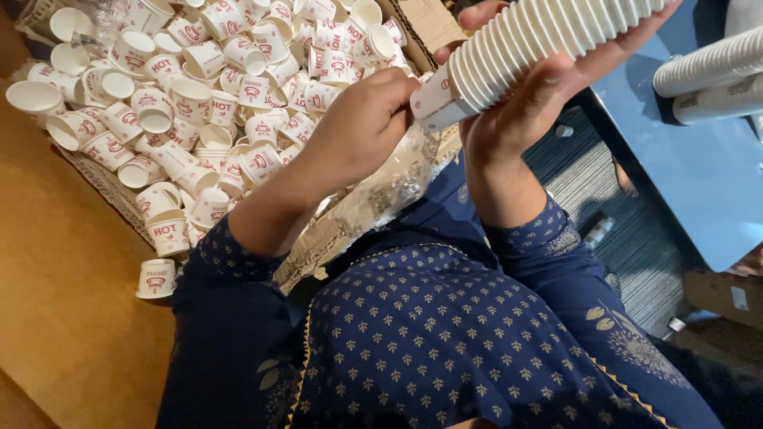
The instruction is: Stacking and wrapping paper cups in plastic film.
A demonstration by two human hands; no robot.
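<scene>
- A long stack of nested white paper cups point(524, 40) is held up over the lap, its long axis running from the lower left up to the upper right edge of the view.
- The right hand point(548, 87) is closed around the stack's underside, fingers curled over its ribbed rims.
- The left hand point(362, 131) is pinched shut on the end cup point(435, 102) at the stack's lower end, and lies just left of it.
- Crinkled clear plastic wrap point(381, 191) hangs below both hands.
- A cardboard box point(95, 179) of loose printed cups point(222, 87) lies on the brown floor point(71, 318) to the left.
- A blue bench point(699, 175) at the right edge carries two more cup stacks point(707, 79).
</scene>
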